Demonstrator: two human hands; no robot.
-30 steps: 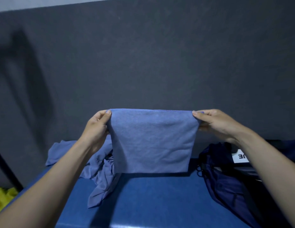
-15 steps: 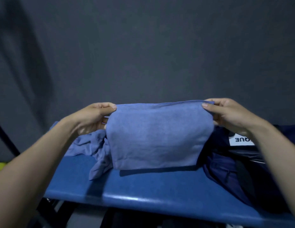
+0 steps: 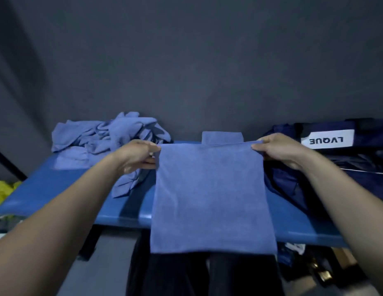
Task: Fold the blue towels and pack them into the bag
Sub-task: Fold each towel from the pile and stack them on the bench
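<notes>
Over the counter (image 3: 58, 189), left hand (image 3: 136, 155) and right hand (image 3: 278, 149) each pinched a towel (image 3: 209, 195) corner mid-fold; one folded towel (image 3: 222, 137) lay behind, a heap (image 3: 105, 137) remained unfolded, and the bag (image 3: 336, 163) seemingly awaited packing.

I'm looking at a dim, blue-tinted picture. The dark wall (image 3: 190, 60) is fading to deeper shade toward ten o'clock. A soft sheen is showing along the table (image 3: 58, 189) front edge at seven and five o'clock. The towel (image 3: 210, 195) is reading slightly soft, its weave smeared. The forearms are stretching wide at the lower corners, and the clutter at five o'clock is blurring into murk.
</notes>
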